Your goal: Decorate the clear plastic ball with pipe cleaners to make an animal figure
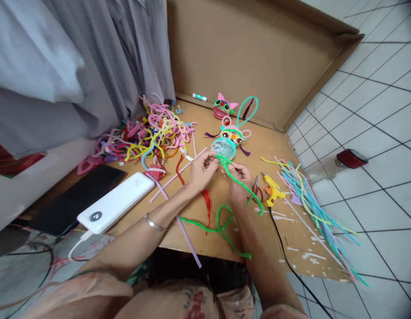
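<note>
Between my two hands runs a bright green pipe cleaner (pixel 240 182), bent near its upper end, its long tail hanging over my right wrist. My left hand (pixel 203 169) pinches the bent end. The fingers of my right hand (pixel 240 175) close on it just beside. Right behind the fingertips lies a round, teal-rimmed clear piece (pixel 223 148). It touches a decorated animal face (pixel 233 135) with pink ear loops and purple tassels. Another green pipe cleaner (pixel 221 228) lies curled on the table below my hands, near a red tassel (pixel 207 201).
A tangled heap of pipe cleaners (pixel 158 128) fills the back left. A white power bank (pixel 117 201) and black phone (pixel 79 199) lie left. To the right are red-handled pliers (pixel 256 191), a corded yellow glue gun (pixel 273 190) and straight pipe cleaners (pixel 315 212). Cardboard (pixel 252 53) stands behind.
</note>
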A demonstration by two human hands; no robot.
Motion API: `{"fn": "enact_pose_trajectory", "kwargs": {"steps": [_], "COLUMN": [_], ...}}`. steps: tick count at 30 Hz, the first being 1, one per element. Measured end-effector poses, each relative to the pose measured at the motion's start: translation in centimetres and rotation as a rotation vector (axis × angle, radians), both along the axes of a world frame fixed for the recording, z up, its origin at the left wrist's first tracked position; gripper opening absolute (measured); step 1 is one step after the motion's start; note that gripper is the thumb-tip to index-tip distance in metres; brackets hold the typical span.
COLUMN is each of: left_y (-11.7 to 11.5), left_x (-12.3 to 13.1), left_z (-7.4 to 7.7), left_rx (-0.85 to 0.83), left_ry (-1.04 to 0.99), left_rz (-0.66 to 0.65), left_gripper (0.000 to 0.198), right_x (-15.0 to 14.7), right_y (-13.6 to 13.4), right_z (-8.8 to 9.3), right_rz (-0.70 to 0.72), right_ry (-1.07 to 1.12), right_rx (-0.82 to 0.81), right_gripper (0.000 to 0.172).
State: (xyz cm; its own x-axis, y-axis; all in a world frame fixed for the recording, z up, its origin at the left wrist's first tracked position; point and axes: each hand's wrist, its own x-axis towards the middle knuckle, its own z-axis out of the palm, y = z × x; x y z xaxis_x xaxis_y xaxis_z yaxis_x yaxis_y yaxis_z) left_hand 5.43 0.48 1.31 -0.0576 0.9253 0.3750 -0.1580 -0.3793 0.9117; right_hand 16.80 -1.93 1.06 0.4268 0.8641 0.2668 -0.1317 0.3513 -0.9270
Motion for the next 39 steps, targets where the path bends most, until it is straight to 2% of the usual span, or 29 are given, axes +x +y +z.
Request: {"fn": "enact_pose_trajectory", "kwargs": {"steps": [8,14,20,24,27,30,34,39], "left_y": [-1.0,-0.8,-0.2,0.7,1.4,1.8,2.0,1.9], "left_x": [1.0,1.0,1.1,0.3,-0.9,-1.9,-2.6,-3.5], "left_z": [0.4,0.1,-0.3,-0.2,0.2,0.5,1.0,1.9], "left_rx": [-0.133,-0.187,-0.333,-0.327,-0.298,-0.234,-0.145,-0.085], "left_ry": [-0.202,-0.274,-0.402,-0.343,-0.196,-0.041,0.065,0.212], "left_rz": [-0.162,-0.175,-0.165,-0.176,-0.268,-0.358,-0.361,-0.381], "left_gripper": [0.042,0.046,0.050,0.047,0.041,0.032,0.029,0.030], "right_x": [-0.4,-0.3,-0.5,-0.2,0.5,1.2,1.8,2.7], "right_y": [-0.4,-0.4,-0.3,-0.2,-0.1,0.2,0.7,1.2], "right_z": [0.1,-0.2,0.0,0.3,0.6,0.8,0.9,0.5], "right_rz": [-0.038,-0.040,-0.038,-0.081,-0.103,-0.001,0.175,0.418], "right_ry": [-0.050,-0.119,-0.107,-0.099,-0.133,-0.139,-0.036,0.073], "right_rx": [0.044,0.047,0.032,0.022,0.024,0.020,-0.022,-0.149], "right_gripper": [0.020,0.021,0.020,0.019,0.017,0.018,0.023,0.028]}}
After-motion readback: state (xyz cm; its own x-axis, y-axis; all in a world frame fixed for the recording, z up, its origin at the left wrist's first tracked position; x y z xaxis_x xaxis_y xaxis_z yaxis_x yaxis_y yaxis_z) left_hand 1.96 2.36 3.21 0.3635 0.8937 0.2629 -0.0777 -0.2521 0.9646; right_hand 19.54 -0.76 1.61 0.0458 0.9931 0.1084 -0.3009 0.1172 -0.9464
